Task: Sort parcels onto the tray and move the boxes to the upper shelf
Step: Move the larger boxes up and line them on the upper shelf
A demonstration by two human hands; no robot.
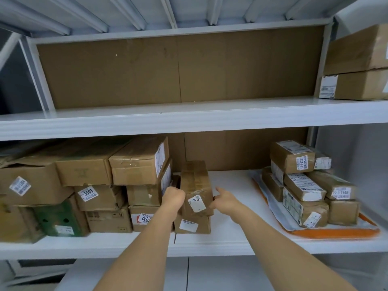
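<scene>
Tray: orange plastic tray (327, 233) right of the right hand, piled with taped brown parcels (304, 192).
Box: tape-wrapped brown cardboard box (196, 185) between both hands, atop a flatter carton (192, 224), long axis running away toward the shelf back.
Left hand (173, 197): curled round the box's left side.
Right hand (224, 199): fingers touching its right edge; grip unclear.
Upper shelf (189, 118): white, above both hands.

Head view, close, facing shelves (189, 120)

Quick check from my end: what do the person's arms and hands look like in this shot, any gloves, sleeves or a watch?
Both forearms are bare as far as the picture shows: no sleeves in view. The left hand and the right hand wear no gloves. No watch, bracelet or ring shows on either wrist or on the fingers that are visible.
</scene>
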